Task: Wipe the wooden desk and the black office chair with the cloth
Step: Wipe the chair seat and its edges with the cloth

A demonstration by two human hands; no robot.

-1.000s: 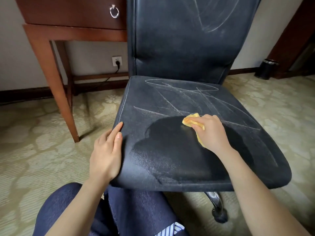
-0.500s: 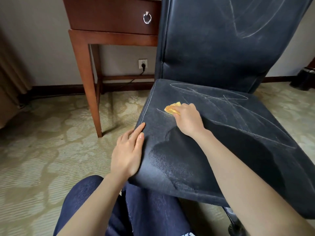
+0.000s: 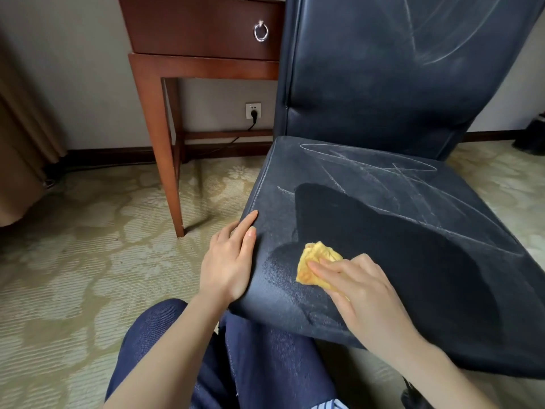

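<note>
Left hand (image 3: pixel 230 261): released, fingers straight, lying flat on the seat's front-left corner. Judged to be bracing the chair so it does not roll or swivel under the strokes.
Right hand (image 3: pixel 365 290): fingers laid nearly flat on the cloth, pressing it down rather than clenching it.
Cloth (image 3: pixel 315 261): yellow, bunched under the right hand's fingers and palm, on the seat just right of the left hand.
Seat (image 3: pixel 280 184): belongs to the black office chair; greyish film left of and beyond the cloth.
Dark patch (image 3: pixel 398 246): beyond and right of the right hand; judged already wiped.
White marks (image 3: pixel 365 165): farther back, uncleaned.
Backrest (image 3: pixel 383 69): upright, marked likewise, untouched.
Wooden desk (image 3: pixel 194 33): far left of both hands; top out of view, condition unknown.
</note>
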